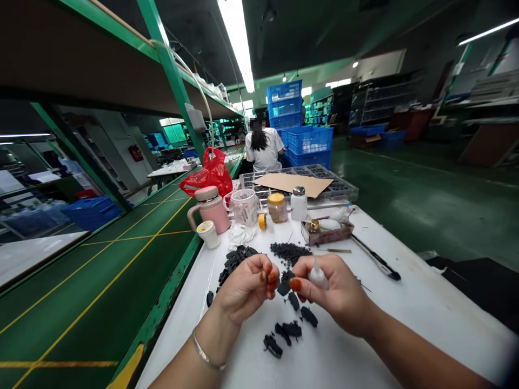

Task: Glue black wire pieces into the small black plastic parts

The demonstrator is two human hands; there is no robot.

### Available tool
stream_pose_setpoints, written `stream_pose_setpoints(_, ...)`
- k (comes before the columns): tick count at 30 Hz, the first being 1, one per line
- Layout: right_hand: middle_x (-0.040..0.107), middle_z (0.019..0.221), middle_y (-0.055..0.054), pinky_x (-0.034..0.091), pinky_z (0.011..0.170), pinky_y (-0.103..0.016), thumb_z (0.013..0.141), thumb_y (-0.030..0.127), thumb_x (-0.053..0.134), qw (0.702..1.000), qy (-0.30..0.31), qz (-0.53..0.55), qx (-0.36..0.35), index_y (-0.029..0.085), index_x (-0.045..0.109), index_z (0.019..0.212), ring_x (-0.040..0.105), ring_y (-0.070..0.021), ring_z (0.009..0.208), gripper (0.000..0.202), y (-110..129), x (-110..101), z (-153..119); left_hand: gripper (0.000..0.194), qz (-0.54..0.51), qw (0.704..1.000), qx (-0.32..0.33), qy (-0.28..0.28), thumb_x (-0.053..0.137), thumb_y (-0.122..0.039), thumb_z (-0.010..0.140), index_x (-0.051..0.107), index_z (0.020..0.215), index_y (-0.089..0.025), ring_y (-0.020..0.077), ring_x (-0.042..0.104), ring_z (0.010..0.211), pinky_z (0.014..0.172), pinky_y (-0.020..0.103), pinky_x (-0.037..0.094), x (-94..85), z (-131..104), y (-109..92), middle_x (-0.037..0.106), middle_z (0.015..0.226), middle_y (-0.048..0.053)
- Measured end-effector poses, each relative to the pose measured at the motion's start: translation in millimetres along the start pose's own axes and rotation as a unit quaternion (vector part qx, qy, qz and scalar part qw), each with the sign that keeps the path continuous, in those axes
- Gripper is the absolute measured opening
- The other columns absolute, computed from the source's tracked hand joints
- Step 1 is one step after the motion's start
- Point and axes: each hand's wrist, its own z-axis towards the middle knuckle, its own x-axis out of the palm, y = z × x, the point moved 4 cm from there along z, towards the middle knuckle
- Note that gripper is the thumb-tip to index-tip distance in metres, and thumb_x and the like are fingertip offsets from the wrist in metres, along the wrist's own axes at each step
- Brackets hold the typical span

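Right hand (338,294) is gripping 1 nozzle bottle (318,277), tip pointing up; left hand (245,286) is pinching 1 small dark piece (267,278), mostly hidden by the fingertips

5 loose black parts (292,329) are lying below and between the hands, more are crowding by the right fingertips, can't count; 2 heaps sitting behind: black parts (239,259) left, small black rings (290,252) right

Back row is holding 1 pink mug (217,209), 1 clear tub (244,208), 1 yellow-lidded jar (278,209), 1 white bottle (299,205); 1 white cup (208,235) is standing before the mug, lid print too small to read
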Motion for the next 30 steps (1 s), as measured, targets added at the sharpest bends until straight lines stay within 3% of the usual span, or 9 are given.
stream_pose_setpoints(7, 0.050, 0.056, 0.001, 0.031, 0.046, -0.021, 0.085, 0.037, 0.064, 0.999, 0.037, 0.010, -0.022, 0.015, 0.057, 0.066, 0.040, -0.0102, 0.050, 0.030, 5.4, 4.6, 0.0, 0.041, 0.039, 0.999, -0.002, 0.031, 0.080, -0.026, 0.069, 0.042, 0.064, -0.011, 0.0123, 0.050, 0.068, 0.057, 0.021, 0.044, 5.9, 0.3, 3.7, 0.045, 0.078, 0.002)
stream_pose_setpoints(15, 0.049, 0.057, 0.003, 0.031, 0.049, -0.017, 0.084, 0.020, 0.061, 0.994, 0.072, 0.000, -0.084, 0.013, 0.053, 0.063, 0.040, -0.0073, 0.050, 0.023, 9.7, 7.7, -1.0, 0.043, 0.059, 0.997, -0.004, 0.046, 0.084, -0.032, 0.064, 0.047, 0.062, -0.010, 0.0112, 0.047, 0.067, 0.058, 0.019, 0.040, 1.1, 1.4, 6.1, 0.045, 0.073, 0.002)
stream_pose_setpoints(21, 0.047, 0.058, 0.003, 0.030, 0.050, -0.018, 0.082, 0.017, 0.060, 0.993, 0.087, -0.023, -0.079, 0.013, 0.053, 0.063, 0.040, -0.0072, 0.052, 0.020, 8.9, 9.3, -1.5, 0.046, 0.069, 0.997, -0.023, 0.028, 0.087, -0.034, 0.058, 0.049, 0.060, -0.009, 0.0097, 0.048, 0.063, 0.056, 0.017, 0.040, 2.4, 0.9, 6.6, 0.047, 0.071, 0.003)
stream_pose_setpoints(30, 0.043, 0.057, 0.004, 0.028, 0.048, -0.019, 0.082, 0.020, 0.058, 0.992, 0.105, -0.009, -0.068, 0.013, 0.050, 0.063, 0.036, -0.0068, 0.051, 0.022, 6.1, 9.3, -1.7, 0.040, 0.053, 0.997, -0.030, 0.054, 0.086, -0.029, 0.060, 0.051, 0.058, -0.009, 0.0094, 0.049, 0.060, 0.052, 0.015, 0.039, 8.5, 0.6, 6.6, 0.051, 0.069, 0.004)
